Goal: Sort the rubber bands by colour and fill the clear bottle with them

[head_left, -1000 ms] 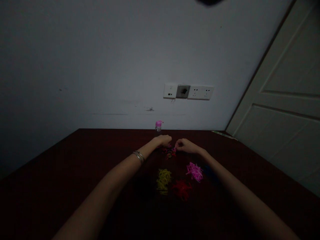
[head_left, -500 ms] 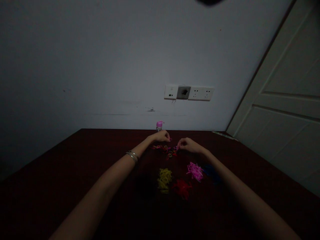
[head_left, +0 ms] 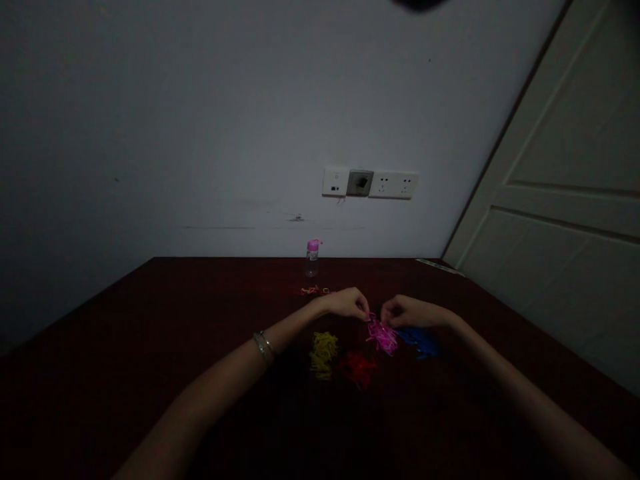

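Four single-coloured piles of small, thin pieces lie on the dark table (head_left: 125, 313); the pieces overlap too much to be counted singly. The pink pile (head_left: 383, 337) is between and just in front of the hands. At its far left edge, the left hand (head_left: 351, 303) has thumb and fingers drawn together, with pink at the tips; whether a piece is gripped, I cannot tell. The right hand (head_left: 413, 312) curls thumb and forefinger toward each other at the pile's far right side, and its grip cannot be told either.

One blue pile (head_left: 421, 343) sits just right of the pink, dim and partly under the right hand. One red pile (head_left: 359, 371) and one yellow pile (head_left: 324, 353) lie nearer the camera, the red fading into shadow. Beyond the left forearm is one mixed-colour scatter (head_left: 310, 291), possibly partly hidden by the wrist.

Farther back stands one clear bottle (head_left: 311, 265) with a pink cap, its label unreadable. Four wall plates (head_left: 370, 183) form a row above; one door (head_left: 565, 173) is cut off at the right.
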Tool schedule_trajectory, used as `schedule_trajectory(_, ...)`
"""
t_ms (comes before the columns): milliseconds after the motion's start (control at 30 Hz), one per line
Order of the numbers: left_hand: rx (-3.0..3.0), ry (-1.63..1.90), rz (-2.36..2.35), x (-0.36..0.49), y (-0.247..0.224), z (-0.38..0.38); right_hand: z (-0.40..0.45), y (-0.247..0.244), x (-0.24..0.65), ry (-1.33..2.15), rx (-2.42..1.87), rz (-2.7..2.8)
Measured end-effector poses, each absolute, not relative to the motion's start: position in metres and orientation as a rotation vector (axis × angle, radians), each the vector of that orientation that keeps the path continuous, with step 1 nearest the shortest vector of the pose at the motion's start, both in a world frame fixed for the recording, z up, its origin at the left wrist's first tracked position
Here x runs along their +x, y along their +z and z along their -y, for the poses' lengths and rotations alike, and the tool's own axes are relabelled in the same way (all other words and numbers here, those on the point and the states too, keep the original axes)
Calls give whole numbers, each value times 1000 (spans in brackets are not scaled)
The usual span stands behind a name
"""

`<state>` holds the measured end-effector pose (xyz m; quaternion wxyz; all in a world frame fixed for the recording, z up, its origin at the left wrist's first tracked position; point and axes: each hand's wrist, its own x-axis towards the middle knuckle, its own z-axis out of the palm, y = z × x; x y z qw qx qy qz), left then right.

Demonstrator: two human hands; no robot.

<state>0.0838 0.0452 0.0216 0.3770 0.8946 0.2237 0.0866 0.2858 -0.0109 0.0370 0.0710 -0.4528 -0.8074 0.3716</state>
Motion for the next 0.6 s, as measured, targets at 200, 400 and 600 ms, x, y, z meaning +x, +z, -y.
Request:
schedule_trajectory(200,2322,190,-630,97,10,-34,15,26,286,1137,-1414,2396)
schedule_trajectory(400,2379,193,-674,92,10,-34,15,35,287,1128,-1382,2358)
schedule_trajectory(600,2290,293,-746,84,13,-36,16,46,286,1182,-1370,2147)
